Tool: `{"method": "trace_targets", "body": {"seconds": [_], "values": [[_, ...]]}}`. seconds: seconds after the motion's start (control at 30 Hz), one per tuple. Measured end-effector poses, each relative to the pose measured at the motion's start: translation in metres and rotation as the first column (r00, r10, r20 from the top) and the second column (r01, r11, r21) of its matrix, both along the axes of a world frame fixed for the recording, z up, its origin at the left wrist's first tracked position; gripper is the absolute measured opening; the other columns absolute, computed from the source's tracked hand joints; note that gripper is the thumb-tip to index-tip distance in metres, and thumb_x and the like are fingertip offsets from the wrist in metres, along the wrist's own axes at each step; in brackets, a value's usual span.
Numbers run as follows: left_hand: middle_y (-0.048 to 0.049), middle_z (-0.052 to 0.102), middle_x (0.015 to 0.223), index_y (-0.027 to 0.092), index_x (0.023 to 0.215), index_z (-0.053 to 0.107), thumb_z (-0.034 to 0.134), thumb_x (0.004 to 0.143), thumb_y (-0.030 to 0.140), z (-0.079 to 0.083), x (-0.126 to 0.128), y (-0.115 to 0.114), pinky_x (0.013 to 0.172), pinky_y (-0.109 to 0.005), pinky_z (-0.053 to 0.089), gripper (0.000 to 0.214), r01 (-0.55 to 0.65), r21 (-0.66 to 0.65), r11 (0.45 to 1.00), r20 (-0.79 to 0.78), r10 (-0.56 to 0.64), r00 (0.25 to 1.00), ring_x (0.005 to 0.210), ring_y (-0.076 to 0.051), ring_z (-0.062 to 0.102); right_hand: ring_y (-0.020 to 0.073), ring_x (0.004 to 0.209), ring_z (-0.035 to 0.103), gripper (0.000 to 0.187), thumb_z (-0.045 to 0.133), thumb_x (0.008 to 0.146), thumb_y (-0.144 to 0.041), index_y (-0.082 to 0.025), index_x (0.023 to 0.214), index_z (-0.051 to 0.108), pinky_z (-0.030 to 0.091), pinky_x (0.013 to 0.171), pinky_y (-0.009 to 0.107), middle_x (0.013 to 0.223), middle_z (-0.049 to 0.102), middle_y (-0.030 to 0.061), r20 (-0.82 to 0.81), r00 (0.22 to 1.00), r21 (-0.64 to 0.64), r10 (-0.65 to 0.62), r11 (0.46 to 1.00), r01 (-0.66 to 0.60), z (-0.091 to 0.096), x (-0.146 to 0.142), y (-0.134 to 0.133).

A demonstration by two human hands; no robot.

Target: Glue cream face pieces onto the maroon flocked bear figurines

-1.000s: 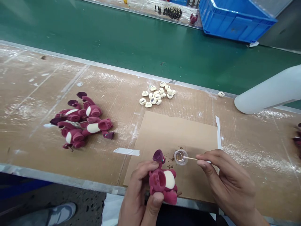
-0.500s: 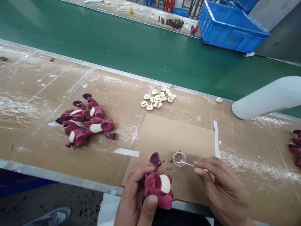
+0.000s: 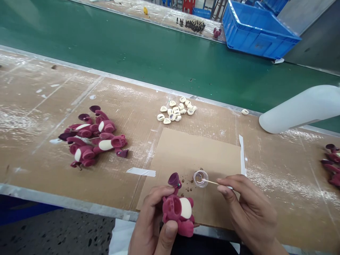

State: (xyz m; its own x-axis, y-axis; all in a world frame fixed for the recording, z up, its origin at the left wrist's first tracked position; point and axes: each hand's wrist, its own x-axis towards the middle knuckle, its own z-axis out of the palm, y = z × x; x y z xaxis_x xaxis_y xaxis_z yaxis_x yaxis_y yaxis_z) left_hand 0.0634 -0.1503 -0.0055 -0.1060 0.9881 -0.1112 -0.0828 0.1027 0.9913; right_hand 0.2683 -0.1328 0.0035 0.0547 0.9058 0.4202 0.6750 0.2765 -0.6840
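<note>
My left hand point(image 3: 152, 223) is closed around a magenta flocked toy figure point(image 3: 178, 209) with a white belly, held at the bench's near edge. My right hand point(image 3: 248, 212) pinches a thin wooden stick point(image 3: 211, 182) whose tip rests in a small clear cup point(image 3: 200, 178) on a cardboard sheet point(image 3: 191, 156). Brown droplets dot the cardboard beside the cup.
A pile of several matching magenta figures point(image 3: 91, 138) lies at the left. Several small white pieces point(image 3: 176, 110) sit beyond the cardboard. A white plastic bottle point(image 3: 300, 109) lies at the right, more magenta figures point(image 3: 332, 166) at the far right. A green conveyor belt point(image 3: 148, 49) and blue crate point(image 3: 255, 28) are behind.
The view shifted slightly; both hands and the figure sit a little lower and further left in the picture. The stick's tip stays in the cup.
</note>
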Motion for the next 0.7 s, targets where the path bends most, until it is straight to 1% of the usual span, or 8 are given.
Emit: {"method": "trace_targets", "body": {"seconds": [0.1, 0.17, 0.27, 0.33, 0.43, 0.5, 0.6, 0.7], "values": [[-0.0056, 0.059, 0.115, 0.033, 0.124, 0.064, 0.059, 0.101, 0.05, 0.0, 0.001, 0.002, 0.081, -0.033, 0.062, 0.029, 0.047, 0.001, 0.999, 0.022, -0.047, 0.999, 0.091, -0.023, 0.07, 0.0123, 0.073, 0.071, 0.008, 0.07, 0.097, -0.016, -0.021, 0.1, 0.075, 0.057, 0.062, 0.022, 0.086, 0.073, 0.0013, -0.014, 0.999, -0.014, -0.03, 0.999, 0.029, -0.002, 0.0, 0.005], [-0.0046, 0.06, 0.114, 0.034, 0.125, 0.064, 0.058, 0.102, 0.05, 0.002, 0.002, 0.003, 0.078, -0.03, 0.061, 0.029, 0.065, -0.016, 0.998, 0.04, -0.064, 0.997, 0.087, -0.02, 0.07, 0.0119, 0.073, 0.071, 0.008, 0.071, 0.097, -0.015, -0.022, 0.097, 0.075, 0.057, 0.063, 0.021, 0.085, 0.074, 0.0006, -0.026, 0.998, -0.015, -0.054, 0.998, 0.054, -0.001, 0.0, 0.007], [-0.0033, 0.062, 0.113, 0.034, 0.126, 0.065, 0.058, 0.103, 0.049, 0.004, 0.005, 0.003, 0.078, -0.026, 0.059, 0.028, 0.066, -0.029, 0.997, 0.025, -0.065, 0.998, 0.084, -0.017, 0.069, 0.0117, 0.072, 0.069, 0.009, 0.07, 0.097, -0.014, -0.022, 0.096, 0.074, 0.056, 0.063, 0.021, 0.084, 0.073, 0.0001, -0.056, 0.997, -0.013, -0.054, 0.999, 0.053, 0.006, -0.003, 0.006], [-0.0029, 0.064, 0.112, 0.035, 0.125, 0.066, 0.059, 0.103, 0.05, 0.007, 0.007, 0.003, 0.08, -0.026, 0.058, 0.028, 0.056, -0.034, 0.998, 0.008, -0.056, 0.998, 0.087, -0.018, 0.069, 0.0127, 0.073, 0.068, 0.01, 0.069, 0.096, -0.013, -0.022, 0.097, 0.074, 0.056, 0.061, 0.022, 0.085, 0.071, 0.0007, -0.096, 0.995, -0.008, -0.04, 0.999, 0.039, 0.015, -0.008, 0.002], [-0.0021, 0.068, 0.107, 0.035, 0.123, 0.069, 0.061, 0.101, 0.051, 0.01, 0.01, 0.004, 0.082, -0.026, 0.057, 0.027, 0.054, -0.026, 0.998, 0.005, -0.054, 0.999, 0.089, -0.019, 0.068, 0.0151, 0.076, 0.069, 0.011, 0.068, 0.098, -0.013, -0.022, 0.101, 0.073, 0.055, 0.06, 0.025, 0.086, 0.069, 0.0022, -0.144, 0.989, -0.009, 0.019, 1.0, -0.021, 0.028, -0.017, -0.006], [-0.0015, 0.07, 0.103, 0.035, 0.121, 0.071, 0.063, 0.1, 0.051, 0.012, 0.01, 0.005, 0.08, -0.025, 0.056, 0.027, 0.064, -0.014, 0.998, 0.003, -0.064, 0.998, 0.087, -0.019, 0.067, 0.0152, 0.074, 0.068, 0.009, 0.068, 0.098, -0.015, -0.02, 0.103, 0.072, 0.055, 0.059, 0.027, 0.085, 0.068, 0.0025, -0.162, 0.982, -0.013, 0.097, 0.995, -0.1, 0.032, -0.023, -0.008], [-0.0019, 0.071, 0.102, 0.034, 0.119, 0.073, 0.067, 0.098, 0.052, 0.013, 0.009, 0.005, 0.077, -0.024, 0.055, 0.028, 0.064, -0.014, 0.998, -0.004, -0.064, 0.998, 0.088, -0.02, 0.067, 0.0136, 0.069, 0.064, 0.009, 0.069, 0.099, -0.016, -0.019, 0.106, 0.072, 0.054, 0.058, 0.027, 0.084, 0.066, 0.0023, -0.188, 0.964, -0.016, 0.188, 0.981, -0.194, 0.03, -0.028, -0.006], [-0.0029, 0.072, 0.103, 0.034, 0.118, 0.074, 0.068, 0.097, 0.053, 0.012, 0.007, 0.005, 0.076, -0.025, 0.057, 0.029, 0.072, -0.019, 0.997, 0.008, -0.072, 0.997, 0.09, -0.021, 0.069, 0.0131, 0.07, 0.062, 0.006, 0.069, 0.099, -0.016, -0.017, 0.105, 0.071, 0.055, 0.062, 0.028, 0.085, 0.067, 0.003, -0.159, 0.964, -0.01, 0.213, 0.976, -0.218, 0.027, -0.03, -0.004]]}}
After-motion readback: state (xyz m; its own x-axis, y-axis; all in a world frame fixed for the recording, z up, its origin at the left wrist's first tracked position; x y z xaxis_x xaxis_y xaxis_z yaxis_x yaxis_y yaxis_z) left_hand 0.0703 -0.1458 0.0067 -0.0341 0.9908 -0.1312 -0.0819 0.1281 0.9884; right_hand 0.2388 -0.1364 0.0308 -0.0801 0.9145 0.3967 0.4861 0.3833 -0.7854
